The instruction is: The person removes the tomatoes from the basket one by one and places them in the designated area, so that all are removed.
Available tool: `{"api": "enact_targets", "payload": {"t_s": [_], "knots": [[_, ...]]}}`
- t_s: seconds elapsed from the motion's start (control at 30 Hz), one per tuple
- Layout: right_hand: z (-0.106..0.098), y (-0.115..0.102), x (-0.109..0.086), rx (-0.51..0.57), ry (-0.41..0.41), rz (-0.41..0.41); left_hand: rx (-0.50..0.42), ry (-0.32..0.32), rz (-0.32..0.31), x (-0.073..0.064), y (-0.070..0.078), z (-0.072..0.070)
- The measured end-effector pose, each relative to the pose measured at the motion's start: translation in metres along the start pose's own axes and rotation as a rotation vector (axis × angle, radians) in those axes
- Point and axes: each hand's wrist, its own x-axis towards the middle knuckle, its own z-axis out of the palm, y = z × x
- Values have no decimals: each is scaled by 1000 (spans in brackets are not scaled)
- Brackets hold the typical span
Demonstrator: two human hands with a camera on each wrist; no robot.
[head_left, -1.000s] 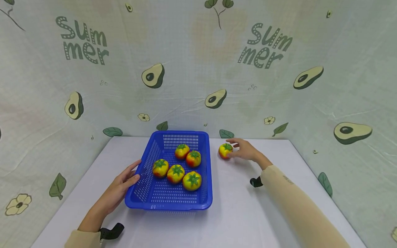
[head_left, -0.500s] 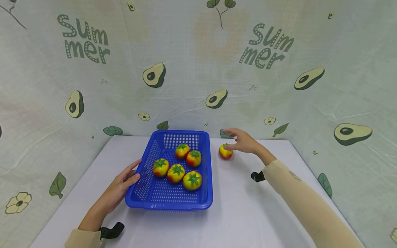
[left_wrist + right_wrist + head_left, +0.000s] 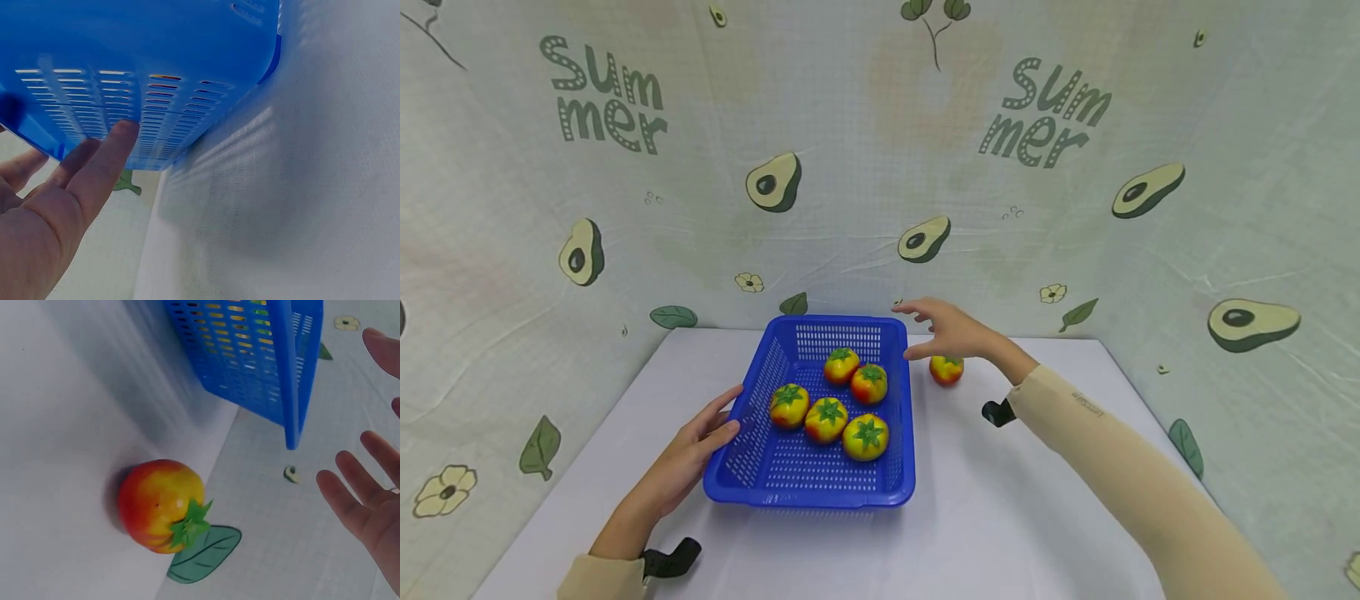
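A blue perforated plastic basket (image 3: 808, 499) stands on the white table, with several red-yellow tomatoes (image 3: 825, 420) bearing green leafy tops inside. My left hand (image 3: 681, 458) touches the basket's left side near the rim. In the left wrist view, its fingers (image 3: 103, 169) lie extended against the slotted outer wall. Above the basket's far right corner, my right hand (image 3: 953, 330) is held in the air, fingers spread and holding nothing. One more tomato (image 3: 947, 372) sits on the table right of the basket, its top partly covered by that hand; the right wrist view shows it whole (image 3: 161, 503).
A white cloth covers the table (image 3: 1000, 508). Behind and beside it hangs a pale curtain (image 3: 850, 258) printed with avocados, leaves and lettering. A black strap mount (image 3: 672, 560) is on the left wrist, another (image 3: 998, 412) on the right.
My right hand has moved off the loose tomato, up and then left to the basket's right rim. That tomato stays on the table. The left hand and basket have hardly moved.
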Motion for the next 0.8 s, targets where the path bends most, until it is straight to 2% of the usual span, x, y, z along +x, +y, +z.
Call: {"api": "enact_targets", "payload": {"t_s": [0.3,0.5,0.8], "knots": [[2,-26,36,-28,-144,-67,-5,-3,5,0,-1,-1],[9,-36,53,-66,-232,-49,-13,-4,4,1,-1,-1],[18,-50,73,-75,-290,-19,-12,-3,7,0,-2,-2]]}}
